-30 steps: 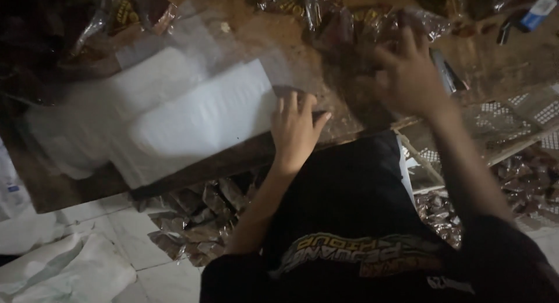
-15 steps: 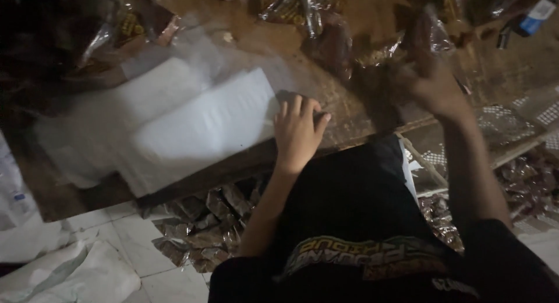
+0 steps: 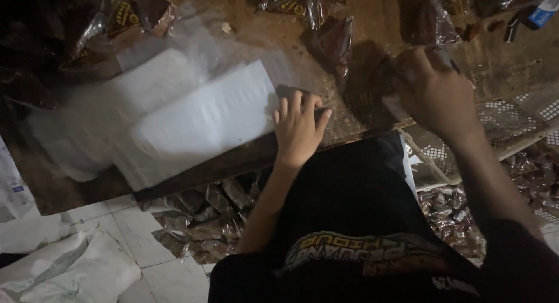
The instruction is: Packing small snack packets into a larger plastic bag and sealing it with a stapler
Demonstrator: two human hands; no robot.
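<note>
— While the left hand lies flat, fingers spread, on the edge of the white plastic bags stacked on the worktop, what is the right hand doing?
— It is clenched on a brown wrapped packet at the far side; a packing step, seemingly. Bringing the packet to the bags would need an opened bag mouth.

A worn brown wooden table fills the dim scene, lit unevenly from above. Below its edge lies a pale tiled floor, with white sacks at one corner.
</note>
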